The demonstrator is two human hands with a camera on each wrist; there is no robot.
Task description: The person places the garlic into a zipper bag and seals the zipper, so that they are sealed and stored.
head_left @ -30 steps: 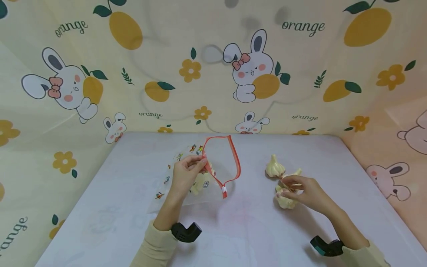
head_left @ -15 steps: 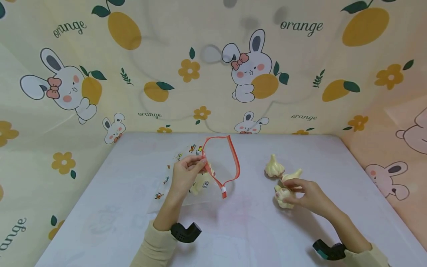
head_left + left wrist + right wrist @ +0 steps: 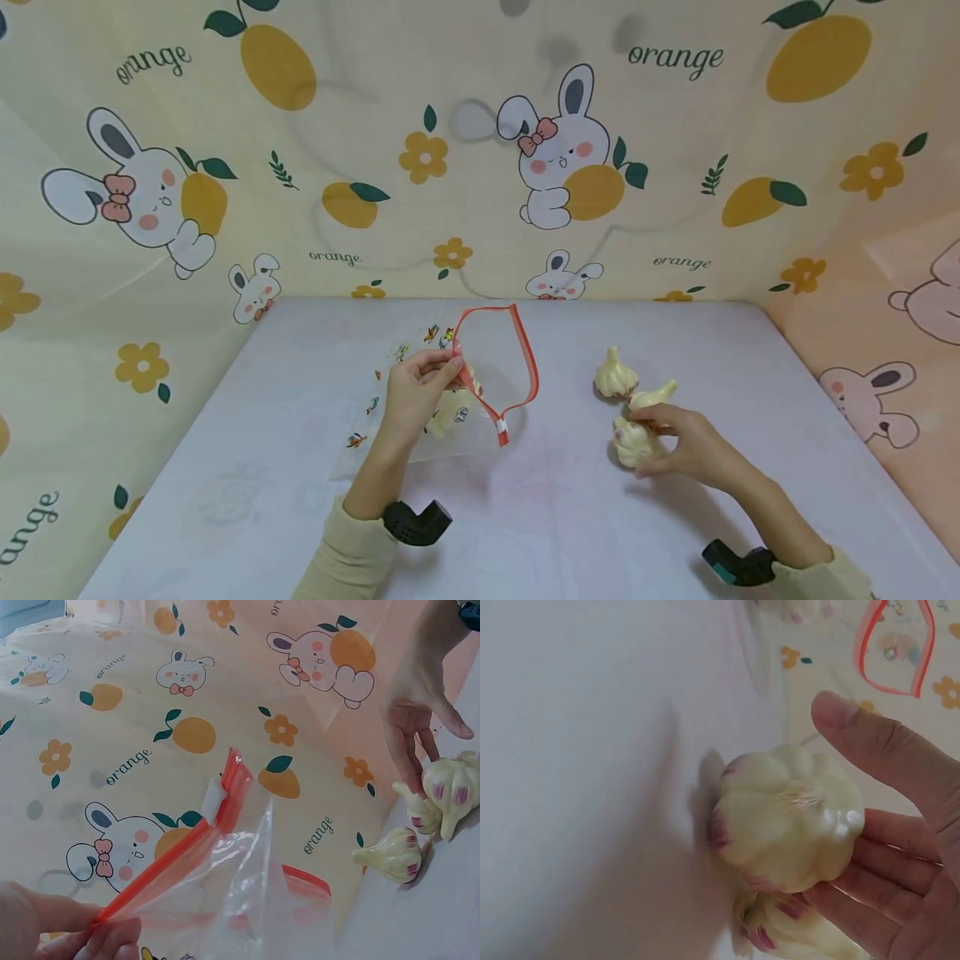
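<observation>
My left hand (image 3: 420,392) pinches the red zip edge of a clear plastic zip bag (image 3: 450,417) between thumb and fingers. The bag's mouth gapes toward the right, its white slider (image 3: 214,801) near the front corner. Something pale lies inside the printed bag, partly hidden. On the right, my right hand (image 3: 693,446) is at the front garlic bulb (image 3: 632,442). In the right wrist view its fingers (image 3: 877,892) lie behind that bulb, while the thumb stands apart from it. A second garlic bulb (image 3: 651,396) lies just behind, and a third garlic bulb (image 3: 615,377) farther back.
A white-covered table (image 3: 555,517) carries everything. Behind it hangs a backdrop cloth (image 3: 450,125) printed with rabbits and oranges, continuing along both sides. Each wrist wears a black camera, the left camera (image 3: 417,523) and the right camera (image 3: 738,562).
The right thumb has shifted toward the front bulb's near side, and that bulb has moved slightly left and turned. My left hand and the bag stay as they were.
</observation>
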